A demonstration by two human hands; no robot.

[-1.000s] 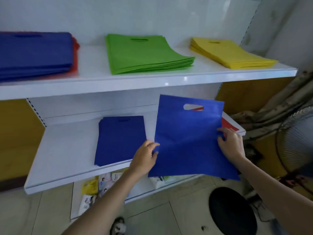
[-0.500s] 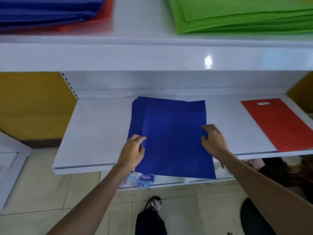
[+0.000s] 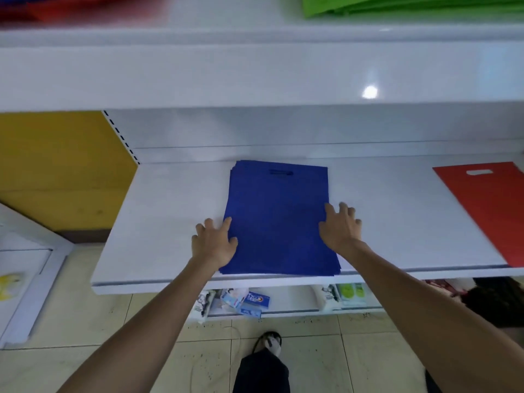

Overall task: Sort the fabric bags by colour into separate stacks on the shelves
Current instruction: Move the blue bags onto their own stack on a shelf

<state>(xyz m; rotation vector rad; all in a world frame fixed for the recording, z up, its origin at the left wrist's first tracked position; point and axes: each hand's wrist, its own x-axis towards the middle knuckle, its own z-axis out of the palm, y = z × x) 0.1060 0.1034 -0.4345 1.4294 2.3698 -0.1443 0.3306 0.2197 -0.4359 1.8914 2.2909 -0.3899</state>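
Observation:
A stack of blue fabric bags (image 3: 279, 217) lies flat in the middle of the lower white shelf (image 3: 170, 211). My left hand (image 3: 214, 242) rests with spread fingers on the stack's left edge. My right hand (image 3: 340, 228) lies with straight fingers on its right edge. A single red bag (image 3: 487, 205) lies flat at the right end of the same shelf. On the upper shelf (image 3: 255, 72), a green stack (image 3: 411, 4) shows at the top right, and blurred red and blue bags (image 3: 56, 7) at the top left.
Yellow panels (image 3: 56, 171) flank the shelf on the left. Small packets (image 3: 243, 300) sit on the lowest shelf near the tiled floor. My foot (image 3: 269, 344) stands below the shelf edge. A white unit (image 3: 25, 279) is at the far left.
The blue bag I held up in both hands has been laid on the blue stack and squared with it. Both hands released their grip and now lie flat on its edges.

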